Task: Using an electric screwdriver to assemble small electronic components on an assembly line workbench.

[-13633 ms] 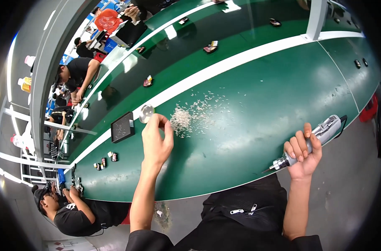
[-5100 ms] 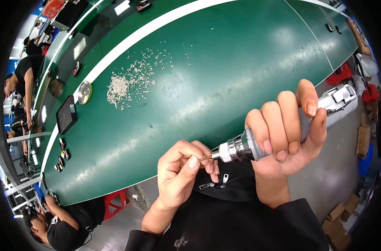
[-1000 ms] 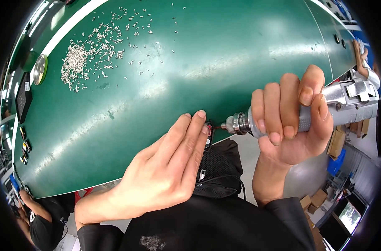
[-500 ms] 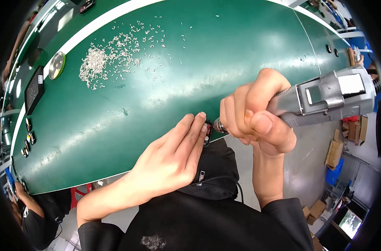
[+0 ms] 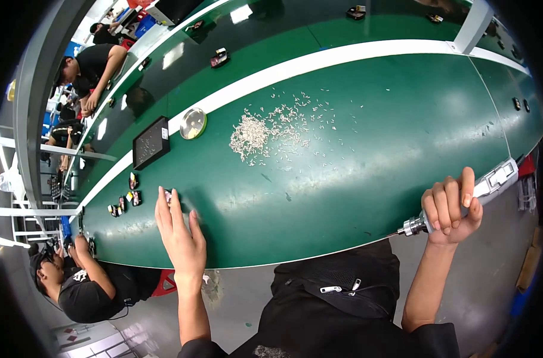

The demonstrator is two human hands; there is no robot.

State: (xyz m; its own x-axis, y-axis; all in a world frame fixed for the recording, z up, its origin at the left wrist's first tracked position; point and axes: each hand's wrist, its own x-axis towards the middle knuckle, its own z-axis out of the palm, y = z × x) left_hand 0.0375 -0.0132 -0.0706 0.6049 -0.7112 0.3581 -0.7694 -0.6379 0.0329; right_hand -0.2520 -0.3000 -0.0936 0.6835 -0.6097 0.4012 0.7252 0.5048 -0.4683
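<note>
My splayed left hand (image 5: 184, 243), gripping nothing, seemingly parks the nine-o'clock unit (image 5: 168, 194); next calls for withdrawal; right hand (image 5: 452, 209) clenches the screwdriver (image 5: 493, 184).

Right hand (image 5: 450, 209) wrapped round a grey cylindrical power screwdriver (image 5: 495, 181), just by the edge of a glossy green table (image 5: 331, 203). Left hand (image 5: 185, 241)'s kinda splayed, fingertips right at a small black part (image 5: 168, 196), with tiny silvery pins (image 5: 250, 136) heaped nearby.
</note>
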